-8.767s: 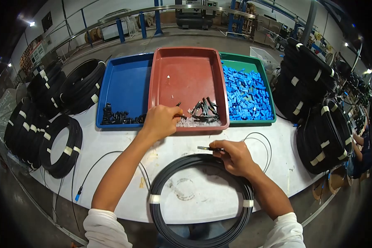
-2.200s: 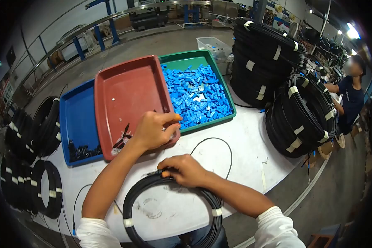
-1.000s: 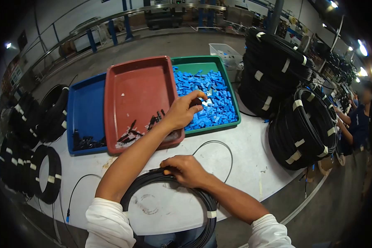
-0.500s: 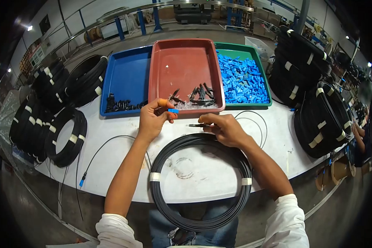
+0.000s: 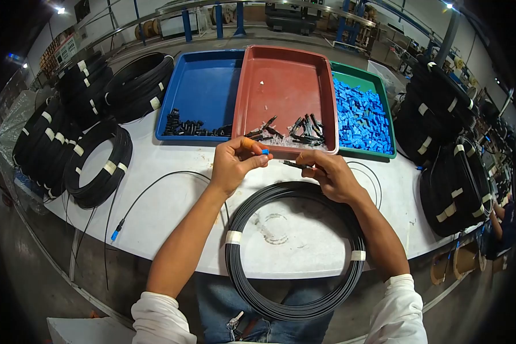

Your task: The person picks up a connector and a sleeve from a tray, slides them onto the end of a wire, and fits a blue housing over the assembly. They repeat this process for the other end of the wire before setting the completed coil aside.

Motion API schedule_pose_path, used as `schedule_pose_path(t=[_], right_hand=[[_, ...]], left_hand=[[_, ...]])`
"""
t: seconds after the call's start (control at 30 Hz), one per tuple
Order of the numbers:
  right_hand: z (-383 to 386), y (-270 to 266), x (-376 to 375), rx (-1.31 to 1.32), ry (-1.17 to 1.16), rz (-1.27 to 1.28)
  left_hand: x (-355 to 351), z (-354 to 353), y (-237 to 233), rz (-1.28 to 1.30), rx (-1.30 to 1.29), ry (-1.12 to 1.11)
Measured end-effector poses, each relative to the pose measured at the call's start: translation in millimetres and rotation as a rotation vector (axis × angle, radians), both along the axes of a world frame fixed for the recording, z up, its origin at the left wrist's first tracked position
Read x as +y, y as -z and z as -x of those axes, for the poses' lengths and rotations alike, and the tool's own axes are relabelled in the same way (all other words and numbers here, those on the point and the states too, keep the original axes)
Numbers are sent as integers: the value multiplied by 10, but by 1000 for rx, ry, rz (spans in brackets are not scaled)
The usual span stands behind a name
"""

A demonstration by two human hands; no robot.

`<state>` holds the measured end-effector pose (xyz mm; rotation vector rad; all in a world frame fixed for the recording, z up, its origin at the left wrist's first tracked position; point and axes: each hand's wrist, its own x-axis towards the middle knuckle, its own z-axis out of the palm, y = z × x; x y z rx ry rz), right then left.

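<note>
Thumb and fingers of my left hand point(image 5: 233, 166) pinch a small blue connector housing point(image 5: 265, 152), with orange covering on some fingertips. Just to its right, my right hand point(image 5: 331, 176) is closed on a thin black cable connector point(image 5: 293, 164), its narrow tip pointing at the housing. A small gap separates the two pieces. Below both hands lies a coil of black cable point(image 5: 239, 274), bound with white tape and overhanging the table's front edge. One cable end with a blue connector point(image 5: 115, 234) rests at the table's left front.
Behind my hands stand a blue tray point(image 5: 200, 86) with black parts, a red tray point(image 5: 286, 74) with black pieces and clear bits, and a green tray point(image 5: 355, 73) full of blue housings. Taped cable coils point(image 5: 100, 163) are stacked left, more coils point(image 5: 456, 189) right, on the white table point(image 5: 172, 223).
The camera view has shifted, so the trays and coil appear further right. My hands have brought the blue housing and the black connector tip slightly closer together and more level.
</note>
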<state>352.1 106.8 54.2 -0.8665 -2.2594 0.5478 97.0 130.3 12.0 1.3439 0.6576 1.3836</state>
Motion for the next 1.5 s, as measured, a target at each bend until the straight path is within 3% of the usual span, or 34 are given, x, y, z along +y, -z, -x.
schedule_pose_path(t=[0.17,0.37,0.57,1.1,1.27,1.5], right_hand=[[-44,61,-26,62,1,-10],[-39,35,-81,-136,16,-84],[4,-43,-109,-286,47,-86],[0,-39,-25,-283,-39,54],[-12,101,45,-114,-119,-43],[-7,85,38,-105,-117,9]], left_hand=[[-164,-208,-75,-8,-5,-2],[-292,-351,-79,137,-145,32],[-294,-341,-14,57,-159,89],[-297,-330,-7,200,-155,87],[-291,-335,-11,225,-147,103],[-276,-316,8,242,-149,110]])
